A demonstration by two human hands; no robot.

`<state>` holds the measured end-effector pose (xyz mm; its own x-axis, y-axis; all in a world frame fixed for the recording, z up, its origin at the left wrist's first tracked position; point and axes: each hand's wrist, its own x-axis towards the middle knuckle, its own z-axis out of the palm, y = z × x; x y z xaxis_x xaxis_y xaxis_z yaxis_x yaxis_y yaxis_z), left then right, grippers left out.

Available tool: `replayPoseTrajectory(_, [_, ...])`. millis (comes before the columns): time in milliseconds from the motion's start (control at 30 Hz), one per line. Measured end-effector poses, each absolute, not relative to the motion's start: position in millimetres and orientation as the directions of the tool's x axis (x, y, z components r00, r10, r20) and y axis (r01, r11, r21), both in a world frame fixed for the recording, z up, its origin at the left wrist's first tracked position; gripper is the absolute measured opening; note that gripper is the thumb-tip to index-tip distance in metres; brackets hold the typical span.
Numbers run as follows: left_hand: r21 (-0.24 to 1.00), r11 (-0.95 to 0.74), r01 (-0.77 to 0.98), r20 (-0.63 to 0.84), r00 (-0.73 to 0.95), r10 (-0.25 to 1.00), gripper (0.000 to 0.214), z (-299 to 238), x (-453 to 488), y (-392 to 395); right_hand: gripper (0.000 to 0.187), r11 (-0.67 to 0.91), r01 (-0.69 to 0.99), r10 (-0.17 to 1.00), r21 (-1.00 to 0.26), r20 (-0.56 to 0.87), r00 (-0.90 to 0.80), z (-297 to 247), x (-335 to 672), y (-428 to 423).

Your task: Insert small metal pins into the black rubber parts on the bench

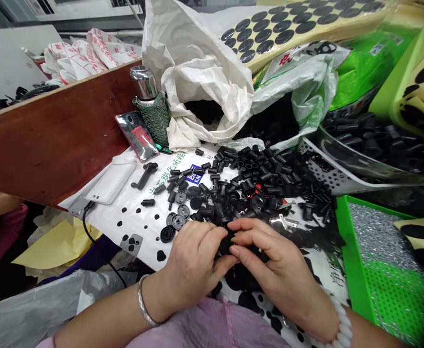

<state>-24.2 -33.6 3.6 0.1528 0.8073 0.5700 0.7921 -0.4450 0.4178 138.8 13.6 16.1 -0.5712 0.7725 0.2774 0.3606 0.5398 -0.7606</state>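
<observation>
Your left hand (192, 268) and right hand (275, 270) meet just above the near edge of the pile (259, 186) of black plastic parts. Your fingers curl inward and your fingertips close from both sides on a small black part (227, 245), which they mostly hide, so its exact shape can't be made out. Holding it up between both hands seems to keep it clear of the loose parts below. The pile lies spread on a white printed sheet (132, 227), probably so that single pieces are easy to pick out. More black parts fill the bowl (371, 140) by your right hand, and the green tray (353, 251) of small silver pieces (382, 246) sits nearby, both within easy reach.
</observation>
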Motion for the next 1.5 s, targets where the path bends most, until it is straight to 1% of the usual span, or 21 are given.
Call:
replayPoseTrajectory(67, [0.533, -0.460, 0.710, 0.524, 0.150, 0.838, 0.031, 6, -28, -36, 0.007, 0.528, 0.329, 0.763, -0.783, 0.268, -0.588, 18, 141, 15])
replayPoseTrajectory(133, [0.702, -0.436, 0.563, 0.458, 0.112, 0.882, 0.039, 10, -33, -38, 0.008, 0.562, 0.289, 0.734, -0.775, 0.306, -0.606, 22, 144, 16])
replayPoseTrajectory(200, [0.884, -0.314, 0.347, 0.318, 0.045, 0.947, 0.039, 13, -38, -38, 0.011, 0.614, 0.257, 0.696, -0.746, 0.358, -0.623, 27, 147, 17])
replayPoseTrajectory(233, [0.955, -0.211, 0.208, 0.205, 0.047, 0.978, 0.036, 13, -39, -37, 0.011, 0.638, 0.245, 0.675, -0.730, 0.377, -0.634, 30, 148, 17])
replayPoseTrajectory(267, [0.995, -0.081, 0.056, 0.076, 0.093, 0.993, 0.034, 13, -40, -36, 0.012, 0.659, 0.234, 0.656, -0.715, 0.394, -0.643, 31, 148, 18])
replayPoseTrajectory(300, [0.994, 0.064, -0.092, -0.047, 0.177, 0.983, 0.034, 12, -40, -34, 0.012, 0.677, 0.223, 0.639, -0.701, 0.410, -0.651, 33, 148, 17])
replayPoseTrajectory(333, [0.955, 0.205, -0.217, -0.141, 0.275, 0.951, 0.035, 10, -40, -33, 0.013, 0.692, 0.215, 0.624, -0.689, 0.422, -0.657, 33, 148, 17])
replayPoseTrajectory(400, [0.828, 0.399, -0.394, -0.238, 0.398, 0.886, 0.039, 7, -38, -30, 0.013, 0.711, 0.204, 0.607, -0.673, 0.442, -0.661, 34, 147, 15])
replayPoseTrajectory(467, [0.730, 0.472, -0.495, -0.281, 0.412, 0.867, 0.043, 4, -35, -29, 0.014, 0.717, 0.212, 0.611, -0.664, 0.451, -0.651, 33, 146, 13])
replayPoseTrajectory(533, [0.693, 0.482, -0.537, -0.296, 0.397, 0.869, 0.044, 2, -31, -30, 0.014, 0.706, 0.232, 0.631, -0.669, 0.447, -0.634, 33, 146, 9])
replayPoseTrajectory(600, [0.701, 0.458, -0.547, -0.286, 0.373, 0.883, 0.044, -1, -28, -32, 0.014, 0.681, 0.256, 0.666, -0.686, 0.435, -0.607, 32, 146, 5])
replayPoseTrajectory(700, [0.757, 0.387, -0.526, -0.247, 0.317, 0.916, 0.044, -6, -25, -35, 0.012, 0.644, 0.276, 0.709, -0.714, 0.420, -0.566, 31, 145, 1])
replayPoseTrajectory(800, [0.797, 0.323, -0.511, -0.206, 0.272, 0.940, 0.042, -10, -23, -37, 0.013, 0.636, 0.284, 0.722, -0.718, 0.422, -0.548, 29, 144, 0])
replayPoseTrajectory(967, [0.777, 0.318, -0.544, -0.207, 0.257, 0.944, 0.039, -9, -20, -36, 0.014, 0.592, 0.253, 0.736, -0.765, 0.385, -0.558, 26, 143, 2])
replayPoseTrajectory(1100, [0.823, 0.293, -0.487, -0.179, 0.268, 0.947, 0.036, -8, -20, -35, 0.013, 0.548, 0.222, 0.746, -0.807, 0.351, -0.566, 24, 145, 6])
replayPoseTrajectory(1200, [0.931, 0.160, -0.328, -0.079, 0.246, 0.966, 0.037, -7, -26, -36, 0.012, 0.567, 0.234, 0.740, -0.790, 0.364, -0.566, 24, 149, 9])
replayPoseTrajectory(1267, [0.992, 0.045, -0.121, -0.013, 0.249, 0.968, 0.040, -3, -33, -36, 0.012, 0.579, 0.251, 0.737, -0.776, 0.366, -0.568, 25, 151, 10])
replayPoseTrajectory(1300, [1.000, -0.018, -0.002, 0.018, 0.252, 0.967, 0.039, -1, -36, -36, 0.012, 0.586, 0.254, 0.733, -0.769, 0.370, -0.571, 25, 152, 10])
replayPoseTrajectory(1367, [0.966, -0.147, 0.212, 0.089, 0.262, 0.961, 0.031, 2, -41, -35, 0.011, 0.606, 0.248, 0.715, -0.756, 0.380, -0.587, 25, 153, 11])
replayPoseTrajectory(1400, [0.935, -0.207, 0.288, 0.128, 0.270, 0.954, 0.026, 3, -42, -34, 0.011, 0.616, 0.243, 0.704, -0.750, 0.384, -0.598, 25, 153, 10])
replayPoseTrajectory(1500, [0.863, -0.312, 0.397, 0.198, 0.301, 0.933, 0.018, 3, -41, -33, 0.010, 0.634, 0.247, 0.687, -0.733, 0.388, -0.614, 21, 150, 8])
